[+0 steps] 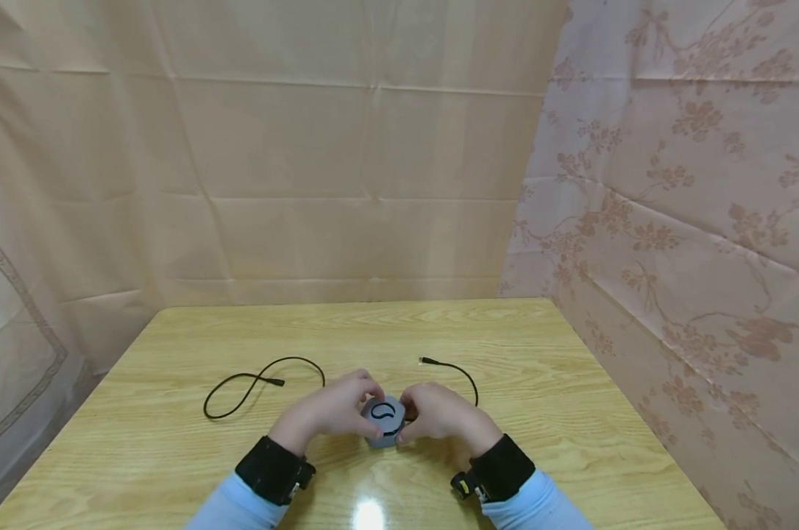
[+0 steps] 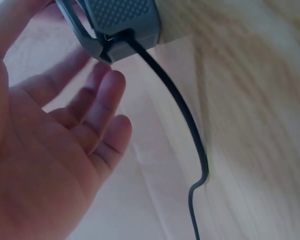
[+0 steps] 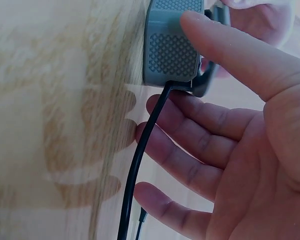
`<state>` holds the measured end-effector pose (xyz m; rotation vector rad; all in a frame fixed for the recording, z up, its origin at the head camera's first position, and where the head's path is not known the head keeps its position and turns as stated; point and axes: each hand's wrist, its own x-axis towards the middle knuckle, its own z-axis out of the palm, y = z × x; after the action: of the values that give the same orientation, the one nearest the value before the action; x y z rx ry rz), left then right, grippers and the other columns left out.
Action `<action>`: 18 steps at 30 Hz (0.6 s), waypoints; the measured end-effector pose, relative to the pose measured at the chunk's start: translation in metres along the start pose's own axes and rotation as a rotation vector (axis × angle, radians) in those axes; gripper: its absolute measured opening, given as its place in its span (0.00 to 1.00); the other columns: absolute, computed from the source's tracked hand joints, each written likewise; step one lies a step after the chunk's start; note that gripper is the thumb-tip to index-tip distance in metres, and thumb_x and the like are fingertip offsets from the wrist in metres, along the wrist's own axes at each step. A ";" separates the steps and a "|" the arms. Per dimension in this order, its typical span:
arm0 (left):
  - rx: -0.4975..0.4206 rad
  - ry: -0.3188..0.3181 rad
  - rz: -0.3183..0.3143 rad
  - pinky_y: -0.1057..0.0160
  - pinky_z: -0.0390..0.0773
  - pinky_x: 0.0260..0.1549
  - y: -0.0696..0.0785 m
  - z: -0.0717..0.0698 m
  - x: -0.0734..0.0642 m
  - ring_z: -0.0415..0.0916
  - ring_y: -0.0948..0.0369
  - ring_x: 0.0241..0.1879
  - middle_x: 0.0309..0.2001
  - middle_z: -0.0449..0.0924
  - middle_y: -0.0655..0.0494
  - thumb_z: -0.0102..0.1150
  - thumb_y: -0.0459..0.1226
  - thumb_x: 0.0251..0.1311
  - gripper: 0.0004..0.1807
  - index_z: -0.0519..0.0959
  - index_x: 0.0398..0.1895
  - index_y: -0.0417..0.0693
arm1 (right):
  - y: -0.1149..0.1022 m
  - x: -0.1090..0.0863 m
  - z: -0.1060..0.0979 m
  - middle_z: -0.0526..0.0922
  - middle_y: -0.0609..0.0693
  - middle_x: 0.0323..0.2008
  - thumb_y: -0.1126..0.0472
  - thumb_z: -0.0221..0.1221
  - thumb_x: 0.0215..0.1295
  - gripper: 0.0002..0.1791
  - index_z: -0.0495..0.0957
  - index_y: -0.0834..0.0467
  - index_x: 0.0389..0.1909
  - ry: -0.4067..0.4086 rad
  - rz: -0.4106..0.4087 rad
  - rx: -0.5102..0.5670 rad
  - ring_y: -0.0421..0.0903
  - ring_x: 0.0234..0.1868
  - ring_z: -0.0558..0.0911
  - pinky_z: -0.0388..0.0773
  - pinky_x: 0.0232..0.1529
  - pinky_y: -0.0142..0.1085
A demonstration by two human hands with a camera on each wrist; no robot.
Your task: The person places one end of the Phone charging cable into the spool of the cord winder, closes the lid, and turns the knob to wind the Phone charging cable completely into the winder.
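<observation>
A small grey-blue hexagonal cable winder (image 1: pixel 386 430) sits near the middle of the table, an S-shaped black slot in its top. My left hand (image 1: pixel 343 405) grips it from the left by thumb and fingers. From the other side my right hand (image 1: pixel 439 412) holds it, the thumb against its textured side wall (image 3: pixel 172 55) and fingers behind. In the left wrist view a raised cover part (image 2: pixel 80 32) stands apart from the body. Black cable (image 2: pixel 182 107) leaves the winder on both sides; the cable's inner part is hidden.
Left of the hands the cable loops on the wooden table (image 1: pixel 174 442), ending in a black plug (image 1: pixel 275 382). On the right a shorter length curves back to a plug with a metal tip (image 1: pixel 429 361). A beige curtain (image 1: pixel 274 162) hangs behind, a flowered cloth (image 1: pixel 677 206) at right.
</observation>
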<state>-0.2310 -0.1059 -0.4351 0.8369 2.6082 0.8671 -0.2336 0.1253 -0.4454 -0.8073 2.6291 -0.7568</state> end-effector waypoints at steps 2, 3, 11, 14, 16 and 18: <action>0.024 0.011 -0.013 0.58 0.78 0.44 -0.002 0.003 0.000 0.75 0.55 0.49 0.52 0.73 0.57 0.80 0.48 0.48 0.36 0.79 0.60 0.43 | -0.001 0.000 0.000 0.79 0.38 0.33 0.51 0.78 0.52 0.21 0.83 0.53 0.43 0.000 0.002 -0.006 0.37 0.35 0.77 0.75 0.39 0.35; 0.036 0.013 -0.016 0.58 0.78 0.44 -0.003 0.004 0.000 0.75 0.55 0.49 0.53 0.73 0.56 0.80 0.49 0.48 0.39 0.78 0.62 0.42 | -0.001 0.000 0.000 0.79 0.38 0.33 0.51 0.78 0.52 0.21 0.83 0.53 0.43 0.000 0.002 -0.010 0.37 0.35 0.77 0.76 0.40 0.35; 0.047 0.020 -0.032 0.58 0.77 0.43 -0.007 0.008 0.000 0.73 0.61 0.43 0.48 0.73 0.60 0.81 0.52 0.46 0.41 0.79 0.61 0.41 | -0.001 -0.001 0.002 0.79 0.38 0.34 0.51 0.78 0.52 0.22 0.83 0.54 0.45 0.006 0.008 -0.035 0.37 0.36 0.77 0.76 0.41 0.36; 0.048 0.021 -0.034 0.57 0.77 0.44 -0.008 0.008 0.000 0.73 0.60 0.43 0.47 0.74 0.59 0.81 0.53 0.46 0.41 0.79 0.61 0.42 | -0.001 -0.002 0.000 0.80 0.38 0.35 0.50 0.78 0.52 0.23 0.83 0.54 0.46 0.008 0.009 -0.034 0.37 0.37 0.78 0.76 0.42 0.37; 0.050 0.024 -0.040 0.54 0.77 0.46 -0.008 0.007 -0.002 0.75 0.58 0.46 0.52 0.75 0.56 0.80 0.55 0.47 0.43 0.78 0.63 0.41 | -0.001 -0.003 -0.001 0.81 0.40 0.36 0.50 0.78 0.52 0.25 0.83 0.56 0.48 0.010 0.014 -0.027 0.38 0.39 0.79 0.77 0.43 0.38; 0.045 0.030 -0.044 0.52 0.78 0.48 -0.007 0.005 -0.004 0.76 0.55 0.50 0.55 0.76 0.52 0.78 0.56 0.49 0.44 0.77 0.64 0.41 | 0.000 -0.004 -0.003 0.82 0.43 0.39 0.50 0.78 0.51 0.29 0.82 0.58 0.52 0.015 0.019 -0.019 0.40 0.41 0.80 0.78 0.45 0.39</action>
<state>-0.2293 -0.1105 -0.4433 0.7805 2.6706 0.8189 -0.2312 0.1287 -0.4421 -0.7833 2.6578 -0.7362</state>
